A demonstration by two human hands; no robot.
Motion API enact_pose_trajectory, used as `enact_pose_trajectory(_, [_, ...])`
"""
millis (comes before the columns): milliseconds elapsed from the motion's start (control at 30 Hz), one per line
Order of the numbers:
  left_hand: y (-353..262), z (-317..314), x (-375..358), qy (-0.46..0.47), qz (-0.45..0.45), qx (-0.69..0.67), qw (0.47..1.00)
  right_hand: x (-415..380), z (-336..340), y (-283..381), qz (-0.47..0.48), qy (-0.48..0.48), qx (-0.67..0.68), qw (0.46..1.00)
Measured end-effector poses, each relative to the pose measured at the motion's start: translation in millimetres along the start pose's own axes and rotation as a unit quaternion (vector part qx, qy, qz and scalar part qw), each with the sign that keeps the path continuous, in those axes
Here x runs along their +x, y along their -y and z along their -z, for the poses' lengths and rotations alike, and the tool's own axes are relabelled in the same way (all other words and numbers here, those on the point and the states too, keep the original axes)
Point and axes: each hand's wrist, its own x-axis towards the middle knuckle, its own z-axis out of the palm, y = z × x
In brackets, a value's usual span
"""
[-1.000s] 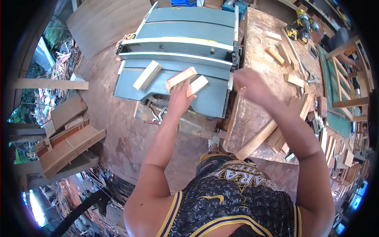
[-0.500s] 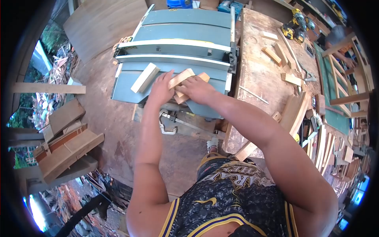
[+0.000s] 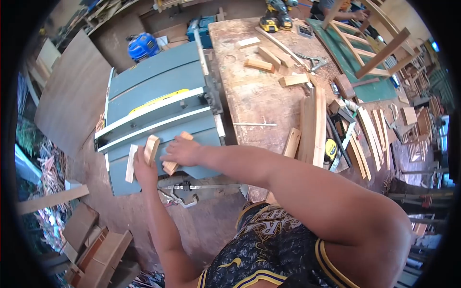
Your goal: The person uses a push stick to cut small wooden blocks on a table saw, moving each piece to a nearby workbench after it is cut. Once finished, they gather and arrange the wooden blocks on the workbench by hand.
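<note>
My left hand (image 3: 145, 165) is over the front part of the blue-grey table saw (image 3: 163, 134), its fingers closed around a short wood block (image 3: 151, 148). Just left of that hand, a pale block (image 3: 131, 163) lies tilted on the saw top. My right hand (image 3: 180, 151) rests on wood pieces, with one end (image 3: 186, 136) showing beyond the fingers and another piece (image 3: 170, 167) under them. How firmly its fingers grip is partly hidden.
The workbench (image 3: 245, 105) at right holds wood blocks, long boards (image 3: 314, 129), a tape measure (image 3: 331, 148) and yellow drills (image 3: 276, 19). A wooden frame (image 3: 367, 53) and another person's hand (image 3: 359, 15) are at upper right. A clamp (image 3: 188, 200) hangs at the saw's front.
The view has turned to the right, so the saw appears further left. My left hand now has its fingers around a block, and the pieces by my hands are spread further apart.
</note>
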Motion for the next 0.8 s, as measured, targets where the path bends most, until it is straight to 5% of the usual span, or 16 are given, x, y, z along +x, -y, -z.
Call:
enact_pose_trajectory(133, [-46.0, 22.2, -16.7, -0.078, -0.016, -0.08, 0.994, -18.9, 31.0, -27.7, 0.02, -0.13, 0.011, 0.991])
enact_pose_trajectory(267, [-73.9, 15.2, -39.3, -0.036, -0.081, -0.083, 0.993, -94.5, 85.8, -145.2, -0.135, -0.098, 0.038, 0.985])
enact_pose_trajectory(300, [-80.0, 9.2, -45.0, -0.03, -0.098, -0.084, 0.991, -117.7, 119.0, -167.5, -0.144, -0.025, 0.009, 0.989])
enact_pose_trajectory(333, [-88.6, 3.9, -50.1, -0.026, -0.113, -0.085, 0.99, -140.0, 117.6, -203.1, -0.323, 0.056, -0.059, 0.943])
enact_pose_trajectory(367, [-101.9, 0.4, -55.2, -0.028, -0.109, -0.08, 0.99, -166.3, 124.0, -238.3, -0.364, 0.066, -0.049, 0.928])
enact_pose_trajectory(467, [-144.4, -9.3, -65.1, 0.007, -0.141, -0.147, 0.979, -246.5, 143.2, -308.7, -0.296, 0.126, -0.097, 0.942])
enact_pose_trajectory(533, [-169.0, -20.3, -78.6, 0.02, -0.131, -0.137, 0.982, -292.3, 116.6, -357.3, -0.491, 0.103, -0.008, 0.865])
enact_pose_trajectory(633, [-213.8, -29.9, -96.1, 0.021, -0.147, -0.146, 0.978, -308.1, 120.3, -375.5, -0.488, 0.157, -0.057, 0.857])
enact_pose_trajectory(733, [-260.7, -26.1, -110.0, 0.075, -0.097, -0.263, 0.957, -295.5, 163.9, -329.3, -0.36, 0.267, -0.086, 0.89])
enact_pose_trajectory(800, [-286.7, -30.7, -105.9, 0.098, -0.052, -0.323, 0.94, -267.8, 186.2, -302.5, -0.274, 0.134, 0.058, 0.951])
